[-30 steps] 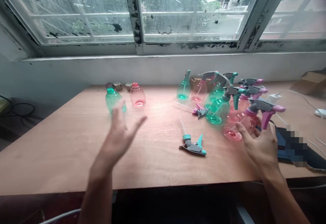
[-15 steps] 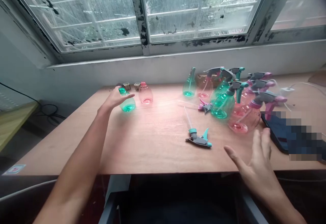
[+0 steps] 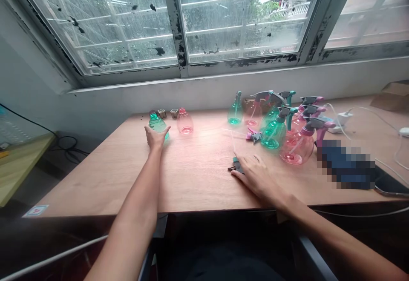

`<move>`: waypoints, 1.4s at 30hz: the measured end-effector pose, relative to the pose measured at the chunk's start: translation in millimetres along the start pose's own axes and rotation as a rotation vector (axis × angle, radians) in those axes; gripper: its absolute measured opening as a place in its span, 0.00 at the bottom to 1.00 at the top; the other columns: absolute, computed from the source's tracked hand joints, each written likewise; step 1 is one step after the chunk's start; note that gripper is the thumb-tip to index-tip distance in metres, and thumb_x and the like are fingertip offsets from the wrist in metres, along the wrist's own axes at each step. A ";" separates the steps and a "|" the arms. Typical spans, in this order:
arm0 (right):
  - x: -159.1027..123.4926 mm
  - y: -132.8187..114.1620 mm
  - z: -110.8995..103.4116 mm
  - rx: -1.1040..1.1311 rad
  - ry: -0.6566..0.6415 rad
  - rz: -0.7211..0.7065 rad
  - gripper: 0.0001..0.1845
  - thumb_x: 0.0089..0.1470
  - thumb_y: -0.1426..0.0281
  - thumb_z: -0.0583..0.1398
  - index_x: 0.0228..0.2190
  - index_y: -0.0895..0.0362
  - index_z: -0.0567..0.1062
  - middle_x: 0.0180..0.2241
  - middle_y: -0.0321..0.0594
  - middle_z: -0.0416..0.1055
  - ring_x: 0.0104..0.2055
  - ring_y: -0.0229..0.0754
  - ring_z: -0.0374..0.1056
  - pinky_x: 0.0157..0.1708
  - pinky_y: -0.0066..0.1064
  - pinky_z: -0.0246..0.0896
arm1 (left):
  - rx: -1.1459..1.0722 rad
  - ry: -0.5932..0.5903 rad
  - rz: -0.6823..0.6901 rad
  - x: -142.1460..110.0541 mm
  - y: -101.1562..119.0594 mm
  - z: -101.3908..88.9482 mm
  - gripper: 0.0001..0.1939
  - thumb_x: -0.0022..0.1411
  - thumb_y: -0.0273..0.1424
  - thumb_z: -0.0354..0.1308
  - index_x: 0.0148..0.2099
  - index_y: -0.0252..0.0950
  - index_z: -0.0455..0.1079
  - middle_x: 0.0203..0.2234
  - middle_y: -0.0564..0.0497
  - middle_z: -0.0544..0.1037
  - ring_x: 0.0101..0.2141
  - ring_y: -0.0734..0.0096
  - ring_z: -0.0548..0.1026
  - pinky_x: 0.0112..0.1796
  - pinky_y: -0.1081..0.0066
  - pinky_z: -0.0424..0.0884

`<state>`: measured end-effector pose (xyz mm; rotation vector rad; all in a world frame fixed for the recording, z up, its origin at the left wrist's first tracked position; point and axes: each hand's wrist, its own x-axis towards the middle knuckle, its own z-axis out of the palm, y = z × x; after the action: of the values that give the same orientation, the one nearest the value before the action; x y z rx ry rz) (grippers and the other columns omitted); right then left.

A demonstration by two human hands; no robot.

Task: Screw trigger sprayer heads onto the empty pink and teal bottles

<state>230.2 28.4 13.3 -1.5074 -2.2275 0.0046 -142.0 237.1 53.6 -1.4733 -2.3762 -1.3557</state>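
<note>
At the left rear of the table, my left hand (image 3: pixel 156 138) is wrapped around the lower part of a green, see-through bottle (image 3: pixel 155 121) with no spray head. The thumb is on its right side, the fingers on its left. Beside it stands a pink bottle (image 3: pixel 185 122), its neck bare too. My right hand (image 3: pixel 255 174) lies over a grey and teal trigger spray head (image 3: pixel 237 166), with thumb and fingers closed around it. Its clear tube points toward the back; the hand hides most of the trigger.
Several green and pink spray bottles (image 3: pixel 273 134) are grouped at right, near a loose pink and grey spray head (image 3: pixel 253 136). A dark, partly pixelated phone-like object (image 3: pixel 391 183), white cables, a charger (image 3: pixel 345 118) and a cardboard box (image 3: pixel 391 96) lie farther right. Two small blocks (image 3: pixel 174 113) sit by the wall.
My left hand has moved from the green bottle's top to around its lower front. My right hand has come left and down onto the teal spray head. The view has shifted slightly.
</note>
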 end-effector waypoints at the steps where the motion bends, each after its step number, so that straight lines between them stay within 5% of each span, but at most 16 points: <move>1: 8.3 -1.7 1.1 -0.036 0.056 -0.050 0.27 0.73 0.63 0.55 0.68 0.60 0.67 0.50 0.58 0.82 0.53 0.63 0.78 0.60 0.61 0.65 | 0.024 0.035 -0.005 -0.8 0.4 2.7 0.22 0.72 0.40 0.63 0.63 0.36 0.71 0.58 0.42 0.76 0.53 0.55 0.79 0.52 0.50 0.79; 3: 31.1 -2.6 3.9 -0.072 0.171 -0.139 0.26 0.74 0.63 0.54 0.65 0.64 0.69 0.49 0.60 0.82 0.51 0.64 0.78 0.60 0.60 0.65 | 0.073 0.095 -0.007 -0.2 2.4 8.3 0.22 0.72 0.39 0.63 0.63 0.36 0.71 0.59 0.42 0.76 0.53 0.55 0.79 0.52 0.50 0.79; 6: 78.7 3.6 9.6 -0.076 0.279 -0.187 0.28 0.74 0.63 0.53 0.67 0.67 0.66 0.59 0.64 0.76 0.60 0.64 0.72 0.65 0.58 0.58 | 0.153 0.166 -0.005 5.6 6.8 17.1 0.22 0.72 0.40 0.63 0.63 0.36 0.70 0.59 0.42 0.76 0.54 0.55 0.79 0.52 0.50 0.79; 9: 132.6 16.1 16.6 -0.082 0.384 -0.222 0.29 0.73 0.64 0.53 0.68 0.67 0.64 0.54 0.61 0.78 0.55 0.61 0.73 0.65 0.56 0.57 | 0.232 0.209 0.041 14.4 10.1 25.0 0.23 0.72 0.40 0.64 0.63 0.36 0.70 0.59 0.41 0.76 0.54 0.54 0.78 0.53 0.49 0.79; 18: 254.6 57.5 38.1 -0.142 0.522 -0.237 0.29 0.68 0.68 0.57 0.66 0.65 0.66 0.50 0.59 0.77 0.47 0.63 0.72 0.54 0.55 0.63 | 0.388 0.148 0.465 33.2 24.6 48.4 0.24 0.72 0.39 0.64 0.65 0.37 0.69 0.62 0.41 0.74 0.58 0.52 0.77 0.56 0.46 0.77; 23: 279.7 67.5 50.7 -0.196 0.513 -0.211 0.29 0.69 0.67 0.56 0.65 0.69 0.66 0.49 0.62 0.77 0.46 0.63 0.71 0.53 0.54 0.61 | 0.393 0.111 0.582 39.0 43.0 68.5 0.24 0.72 0.39 0.64 0.65 0.37 0.69 0.62 0.41 0.74 0.57 0.52 0.77 0.56 0.46 0.77; 32: 300.2 52.4 81.7 -0.250 0.377 -0.371 0.29 0.73 0.59 0.56 0.63 0.69 0.69 0.49 0.62 0.78 0.46 0.61 0.71 0.52 0.48 0.59 | 0.324 0.085 0.675 60.6 58.1 87.0 0.22 0.72 0.39 0.63 0.64 0.36 0.70 0.60 0.41 0.75 0.55 0.54 0.78 0.54 0.48 0.78; 37: 312.7 50.6 90.6 -0.248 0.323 -0.423 0.31 0.72 0.53 0.60 0.61 0.66 0.71 0.49 0.58 0.79 0.45 0.56 0.75 0.51 0.48 0.67 | 0.278 0.092 0.687 74.7 60.8 90.6 0.21 0.73 0.39 0.63 0.63 0.38 0.71 0.60 0.42 0.75 0.54 0.55 0.78 0.54 0.50 0.79; 42: 321.2 43.5 83.5 -0.231 0.286 -0.399 0.20 0.69 0.63 0.66 0.58 0.56 0.75 0.58 0.47 0.75 0.53 0.52 0.77 0.51 0.50 0.77 | 0.256 0.070 0.705 88.5 66.7 98.4 0.22 0.72 0.39 0.63 0.63 0.37 0.71 0.59 0.41 0.76 0.54 0.56 0.79 0.53 0.50 0.79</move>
<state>140.8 349.6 43.1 -1.0594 -2.3031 -0.5715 -103.2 378.5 75.0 -1.8689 -1.6375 -0.8712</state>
